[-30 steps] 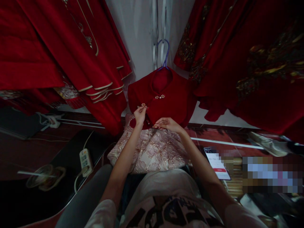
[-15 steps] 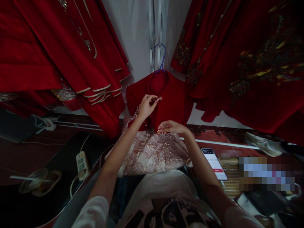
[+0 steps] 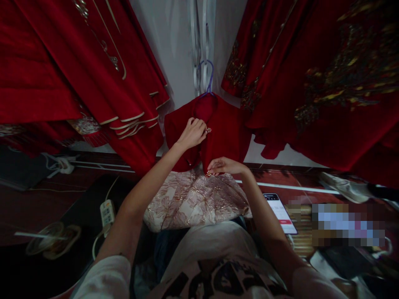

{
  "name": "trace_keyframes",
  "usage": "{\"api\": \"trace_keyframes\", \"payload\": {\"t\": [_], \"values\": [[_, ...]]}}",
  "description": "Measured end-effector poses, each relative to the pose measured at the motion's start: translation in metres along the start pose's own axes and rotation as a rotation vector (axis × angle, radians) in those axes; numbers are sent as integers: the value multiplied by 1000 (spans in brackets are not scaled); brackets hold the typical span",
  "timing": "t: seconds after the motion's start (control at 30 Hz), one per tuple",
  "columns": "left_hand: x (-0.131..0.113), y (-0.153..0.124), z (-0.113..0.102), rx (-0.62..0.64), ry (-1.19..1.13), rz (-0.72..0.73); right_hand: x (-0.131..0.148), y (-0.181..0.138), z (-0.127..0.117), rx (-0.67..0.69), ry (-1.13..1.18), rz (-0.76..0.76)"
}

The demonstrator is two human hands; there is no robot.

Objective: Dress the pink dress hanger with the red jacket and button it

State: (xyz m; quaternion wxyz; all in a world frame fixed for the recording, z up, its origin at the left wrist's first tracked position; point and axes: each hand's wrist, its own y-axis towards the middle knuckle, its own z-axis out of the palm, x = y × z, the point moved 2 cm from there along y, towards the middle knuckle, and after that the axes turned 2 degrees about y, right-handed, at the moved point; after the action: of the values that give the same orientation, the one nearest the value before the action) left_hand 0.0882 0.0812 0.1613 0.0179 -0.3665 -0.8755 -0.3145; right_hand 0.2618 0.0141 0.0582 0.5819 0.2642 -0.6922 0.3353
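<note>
A small red velvet jacket hangs on a blue hanger straight ahead, over a pink and gold brocade skirt. My left hand is up near the collar, fingers closed on the jacket's front flap beside a pearl clasp. My right hand pinches the lower hem of the same flap, where another small clasp shows at the fingertips.
Long red embroidered garments hang on the left, and more red garments on the right. A power strip and a plastic cup lie on the dark surface at left. A lit phone lies at right.
My left hand has risen from the flap's lower left edge to the collar clasp, pulling the flap across. My right hand has stayed at the hem.
</note>
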Motion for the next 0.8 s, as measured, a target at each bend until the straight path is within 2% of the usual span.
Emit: {"api": "trace_keyframes", "payload": {"t": [0.07, 0.13, 0.23, 0.33, 0.4, 0.47, 0.57, 0.63, 0.7, 0.8], "values": [[2, 0, 1, 0, 24, 30, 12, -3, 4, -8, -22, -57], [5, 2, 0, 4, 42, 66, 34, -6, 6, -100, -45, -198], [11, 4, -2, 15, 31, 99, 74, -3, 2, -388, -56, -461], [15, 5, -4, 3, -26, 41, 103, 11, -14, -684, -46, -614], [13, 5, -4, -50, -49, -69, 113, 29, -25, -783, -73, -617], [8, 3, -4, -139, -59, -239, 116, 50, -31, -836, -143, -564], [-3, -3, 1, -265, -101, -497, 108, 78, -30, -898, -325, -428], [-4, -8, 6, -309, -134, -606, 98, 84, -26, -1005, -469, -357], [6, -14, 6, -283, -147, -679, 85, 77, -25, -1171, -603, -306], [45, -21, -6, -93, -120, -762, 71, 50, -35, -1359, -750, -240]]}}
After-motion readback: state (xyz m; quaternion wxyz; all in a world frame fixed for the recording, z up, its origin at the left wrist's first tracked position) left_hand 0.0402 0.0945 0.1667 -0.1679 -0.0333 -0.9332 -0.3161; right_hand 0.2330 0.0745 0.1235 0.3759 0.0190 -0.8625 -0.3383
